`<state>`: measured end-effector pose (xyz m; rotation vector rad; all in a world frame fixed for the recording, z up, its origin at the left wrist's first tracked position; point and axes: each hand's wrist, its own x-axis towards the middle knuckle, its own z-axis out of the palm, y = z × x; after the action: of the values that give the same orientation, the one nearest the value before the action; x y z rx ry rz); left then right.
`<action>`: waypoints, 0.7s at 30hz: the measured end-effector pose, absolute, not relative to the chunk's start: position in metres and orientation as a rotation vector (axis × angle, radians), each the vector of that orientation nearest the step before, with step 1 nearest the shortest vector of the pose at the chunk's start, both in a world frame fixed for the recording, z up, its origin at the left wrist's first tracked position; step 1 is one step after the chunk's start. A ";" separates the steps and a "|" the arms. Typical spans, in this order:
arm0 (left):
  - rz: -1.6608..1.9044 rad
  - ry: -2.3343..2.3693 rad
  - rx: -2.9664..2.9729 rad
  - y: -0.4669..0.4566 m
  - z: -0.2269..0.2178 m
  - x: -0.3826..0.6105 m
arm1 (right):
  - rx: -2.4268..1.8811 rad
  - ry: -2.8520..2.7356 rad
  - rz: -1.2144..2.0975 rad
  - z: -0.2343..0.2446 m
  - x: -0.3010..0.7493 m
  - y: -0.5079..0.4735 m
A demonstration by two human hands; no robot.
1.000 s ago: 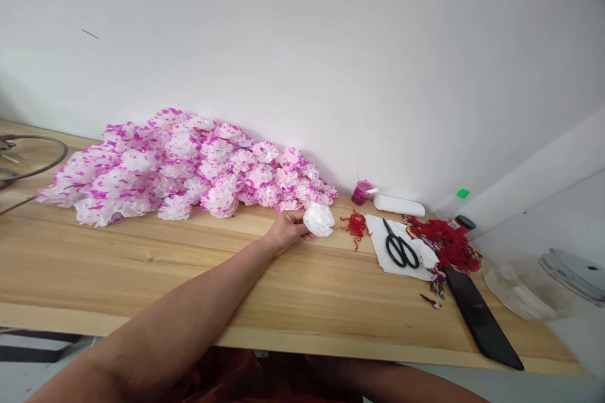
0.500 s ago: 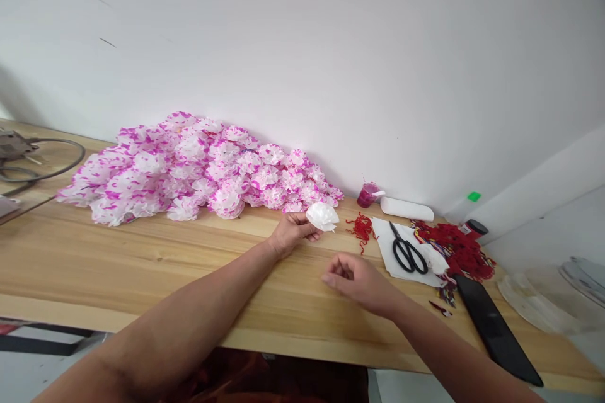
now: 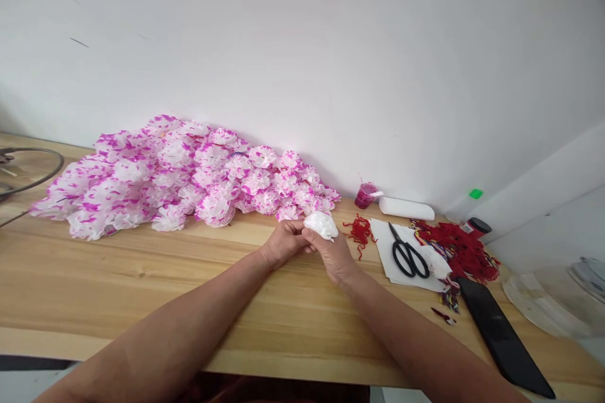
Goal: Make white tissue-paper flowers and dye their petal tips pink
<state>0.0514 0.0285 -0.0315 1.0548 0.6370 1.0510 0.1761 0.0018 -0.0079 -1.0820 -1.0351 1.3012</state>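
Note:
Both my hands meet over the middle of the wooden table (image 3: 118, 277). My left hand (image 3: 282, 243) is closed on the base of a small white paper flower (image 3: 320, 225). My right hand (image 3: 333, 252) has come up against it, fingers curled on the same flower from the right. A long heap of pink-and-white paper flowers (image 3: 179, 175) lies against the wall just behind and to the left.
Right of my hands lie red thread scraps (image 3: 360, 230), black scissors (image 3: 407, 252) on white paper, a small pink cup (image 3: 365, 194), a white tube (image 3: 406, 208), a pile of red threads (image 3: 460, 249) and a black flat bar (image 3: 503, 337). A cable (image 3: 28, 170) lies far left.
My right hand came into view from below and moved up-left to join the left hand on the white flower. The left hand has kept its hold.

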 end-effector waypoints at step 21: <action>1.066 0.691 0.895 0.037 -0.034 0.047 | -1.908 -1.717 -0.026 0.066 0.369 0.096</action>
<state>0.0468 0.0369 -0.0343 0.8950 0.6913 1.0660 0.3692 0.0960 0.0657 -1.9082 -1.7167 -0.0262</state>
